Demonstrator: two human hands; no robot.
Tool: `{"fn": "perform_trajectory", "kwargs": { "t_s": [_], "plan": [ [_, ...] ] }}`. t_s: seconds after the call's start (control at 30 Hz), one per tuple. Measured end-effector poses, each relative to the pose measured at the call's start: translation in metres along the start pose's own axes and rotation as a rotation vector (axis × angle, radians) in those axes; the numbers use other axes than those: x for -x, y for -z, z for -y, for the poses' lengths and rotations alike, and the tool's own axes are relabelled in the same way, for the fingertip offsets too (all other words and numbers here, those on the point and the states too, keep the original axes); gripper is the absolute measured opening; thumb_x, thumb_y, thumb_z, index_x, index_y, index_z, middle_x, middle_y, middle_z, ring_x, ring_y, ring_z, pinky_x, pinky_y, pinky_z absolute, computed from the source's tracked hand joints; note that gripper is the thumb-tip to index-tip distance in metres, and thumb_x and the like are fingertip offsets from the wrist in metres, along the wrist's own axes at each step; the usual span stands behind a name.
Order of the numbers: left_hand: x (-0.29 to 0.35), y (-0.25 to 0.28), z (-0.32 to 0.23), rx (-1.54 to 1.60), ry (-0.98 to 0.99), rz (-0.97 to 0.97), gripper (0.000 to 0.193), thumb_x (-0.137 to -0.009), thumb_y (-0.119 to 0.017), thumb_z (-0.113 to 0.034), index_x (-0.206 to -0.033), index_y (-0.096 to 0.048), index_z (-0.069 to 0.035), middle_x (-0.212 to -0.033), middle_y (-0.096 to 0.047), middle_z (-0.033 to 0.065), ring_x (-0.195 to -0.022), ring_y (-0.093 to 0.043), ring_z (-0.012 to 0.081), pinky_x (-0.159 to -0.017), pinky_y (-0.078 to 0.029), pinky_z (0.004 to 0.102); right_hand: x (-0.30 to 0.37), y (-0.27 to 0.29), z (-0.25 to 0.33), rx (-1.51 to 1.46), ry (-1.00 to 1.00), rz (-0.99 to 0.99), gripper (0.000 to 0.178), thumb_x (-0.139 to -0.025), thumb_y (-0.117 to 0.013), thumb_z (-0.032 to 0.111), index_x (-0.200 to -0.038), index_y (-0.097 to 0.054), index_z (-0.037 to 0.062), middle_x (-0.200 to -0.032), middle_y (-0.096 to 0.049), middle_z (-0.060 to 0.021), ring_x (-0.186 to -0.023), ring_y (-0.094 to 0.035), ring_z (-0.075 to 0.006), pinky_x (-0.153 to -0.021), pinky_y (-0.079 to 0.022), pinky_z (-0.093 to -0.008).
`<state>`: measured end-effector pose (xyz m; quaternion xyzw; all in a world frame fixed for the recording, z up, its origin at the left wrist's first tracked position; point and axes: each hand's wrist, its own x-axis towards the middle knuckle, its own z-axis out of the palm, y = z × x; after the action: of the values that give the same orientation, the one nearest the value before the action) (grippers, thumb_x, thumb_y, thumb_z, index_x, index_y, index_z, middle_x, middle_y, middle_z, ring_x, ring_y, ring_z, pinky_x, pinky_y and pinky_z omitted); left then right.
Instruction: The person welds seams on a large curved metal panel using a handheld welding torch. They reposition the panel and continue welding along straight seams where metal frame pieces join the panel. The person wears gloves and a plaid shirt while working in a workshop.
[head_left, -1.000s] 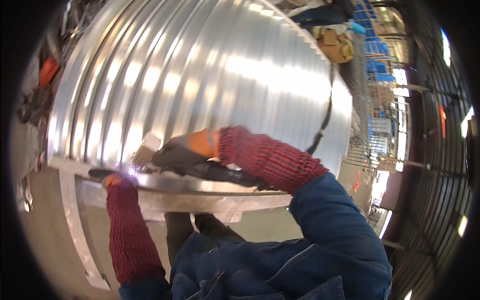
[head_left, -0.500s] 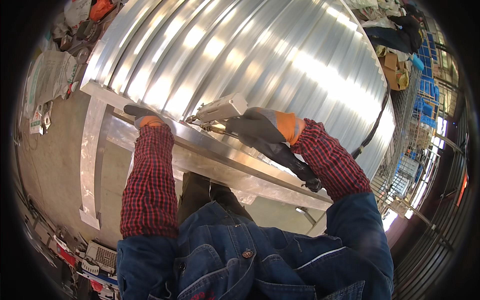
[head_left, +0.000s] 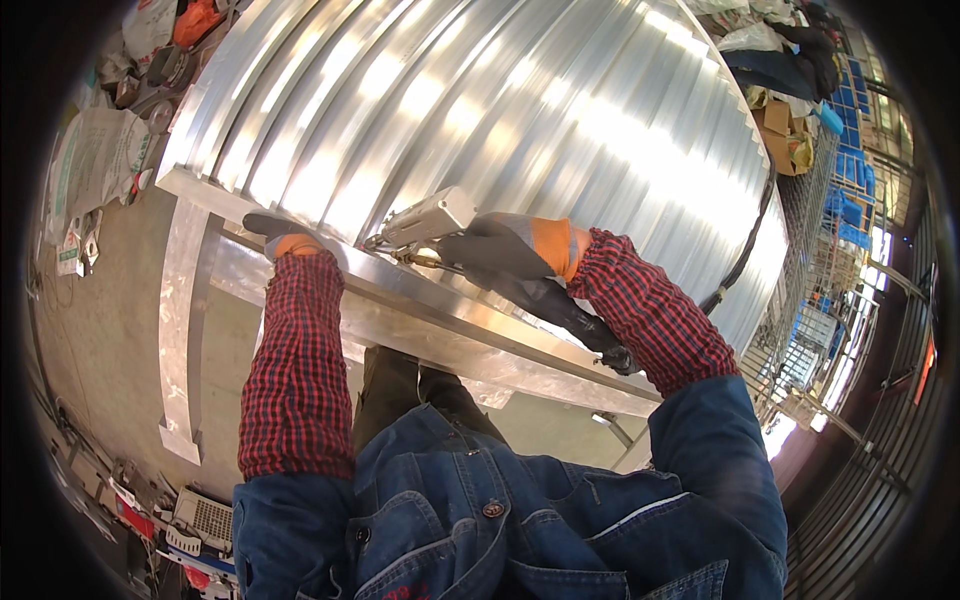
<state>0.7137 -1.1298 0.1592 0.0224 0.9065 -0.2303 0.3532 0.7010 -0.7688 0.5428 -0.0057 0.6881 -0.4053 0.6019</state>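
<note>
A corrugated silver metal sheet (head_left: 480,110) lies on a metal frame, whose long front beam (head_left: 450,318) runs just ahead of my body. My left hand (head_left: 283,232), in a grey glove with an orange cuff, rests on the beam where it meets the sheet, fingers stretched leftward. Gloved alike, my right hand (head_left: 505,245) is closed round a welding gun (head_left: 432,218) with a pale grey housing and a brass-coloured nozzle tube. Its tip is near the seam between sheet and beam, right of my left hand. A thick black cable sleeve (head_left: 560,308) trails below my right wrist.
A frame leg (head_left: 182,330) stands at the left. Bags and scrap (head_left: 100,150) lie at the far left. At the right are a black cable (head_left: 745,250), a cardboard box (head_left: 785,135) and wire mesh racks with blue items. Equipment (head_left: 205,515) sits at lower left.
My right hand and the welding gun have shifted slightly left along the seam. My left hand has moved a little left too, still on the beam.
</note>
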Motion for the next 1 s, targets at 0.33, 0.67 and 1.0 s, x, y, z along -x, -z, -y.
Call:
{"fn": "perform_trajectory", "kwargs": {
  "t_s": [0.33,0.67,1.0],
  "plan": [
    [-0.004,-0.001,0.003,-0.010,-0.007,0.034,0.047,-0.115,-0.050,-0.037,-0.156,-0.062,-0.017,-0.158,-0.061,0.0119,-0.144,-0.058,0.0279,-0.114,-0.048,0.0522,-0.027,0.000,-0.028,0.009,0.058,0.001,0.067,-0.108,-0.057,0.058,-0.132,-0.069,-0.0034,-0.083,-0.072,-0.0086,-0.054,-0.066,-0.0130,-0.047,-0.052,-0.0297],
    [-0.005,0.001,0.003,-0.021,-0.010,0.075,0.048,-0.115,-0.051,-0.036,-0.157,-0.061,-0.017,-0.160,-0.059,0.0120,-0.146,-0.057,0.0287,-0.116,-0.046,0.0531,-0.007,0.001,0.004,0.024,-0.006,-0.013,0.067,-0.107,-0.057,0.060,-0.134,-0.070,0.0000,-0.083,-0.070,-0.0060,-0.059,-0.065,-0.0132,-0.051,-0.053,-0.0312],
    [0.000,0.000,0.001,-0.046,-0.006,0.122,0.048,-0.114,-0.052,-0.036,-0.158,-0.060,-0.017,-0.161,-0.058,0.0122,-0.148,-0.055,0.0295,-0.119,-0.044,0.0539,-0.006,0.004,0.004,0.010,0.001,0.026,0.067,-0.108,-0.058,0.057,-0.144,-0.068,0.0020,-0.086,-0.070,-0.0052,-0.064,-0.064,-0.0120,-0.057,-0.052,-0.0304]
  ]
}}
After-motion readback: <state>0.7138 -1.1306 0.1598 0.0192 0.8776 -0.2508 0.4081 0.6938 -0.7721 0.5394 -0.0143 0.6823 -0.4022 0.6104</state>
